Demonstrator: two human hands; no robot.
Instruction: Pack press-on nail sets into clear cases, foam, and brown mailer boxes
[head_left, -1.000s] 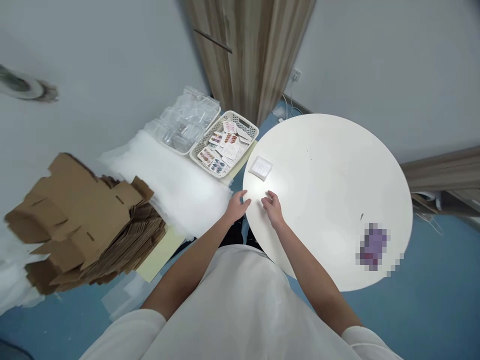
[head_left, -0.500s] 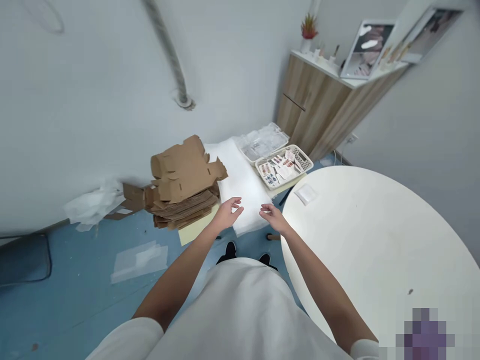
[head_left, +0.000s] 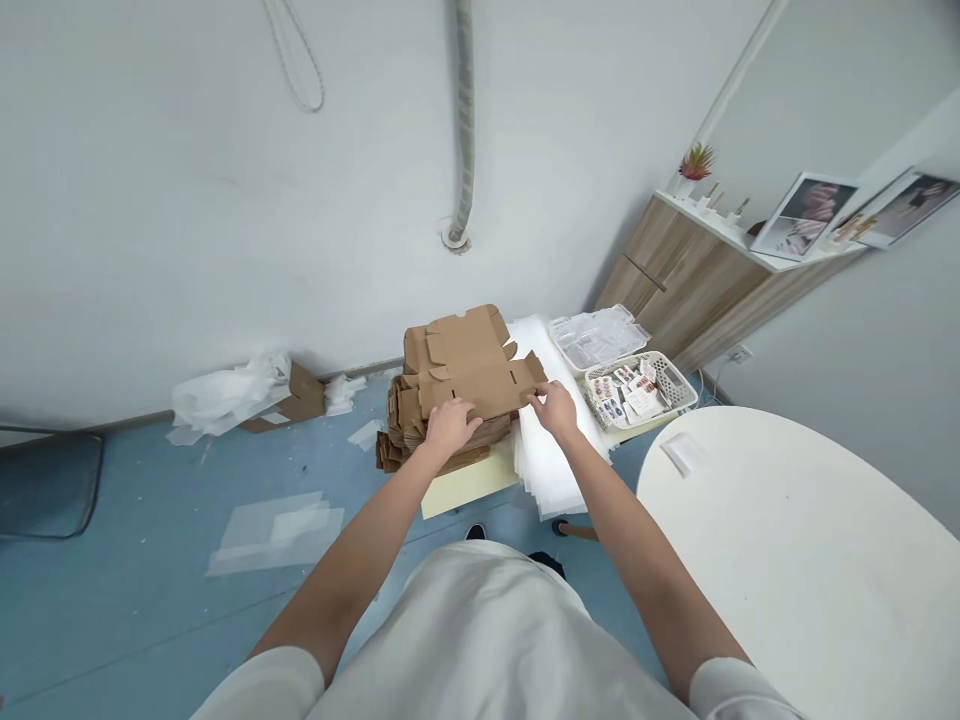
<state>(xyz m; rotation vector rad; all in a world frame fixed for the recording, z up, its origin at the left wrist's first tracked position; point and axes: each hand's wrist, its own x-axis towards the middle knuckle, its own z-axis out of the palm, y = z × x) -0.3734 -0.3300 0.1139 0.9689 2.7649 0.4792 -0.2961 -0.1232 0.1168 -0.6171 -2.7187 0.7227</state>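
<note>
A flattened brown cardboard box (head_left: 472, 365) lies on top of a stack of similar flattened boxes (head_left: 401, 415). My left hand (head_left: 450, 428) touches its near edge, thumb and fingers apart. At the right end of the same box, my right hand (head_left: 556, 408) pinches the slotted flap between thumb and fingers. White foam sheets (head_left: 551, 465) form a pile beside the stack, beneath my right wrist.
A white basket of small printed cards (head_left: 686, 398) and a clear plastic tray (head_left: 600, 335) stand right of the foam sheets. The round white table (head_left: 795, 550) curves along my right side. Plastic wrapping (head_left: 232, 392) and an opened carton (head_left: 304, 390) lie by the wall.
Both hands have moved from above the foam sheets to the top flattened box. My right hand has taken hold of its flap. The view has turned left.
</note>
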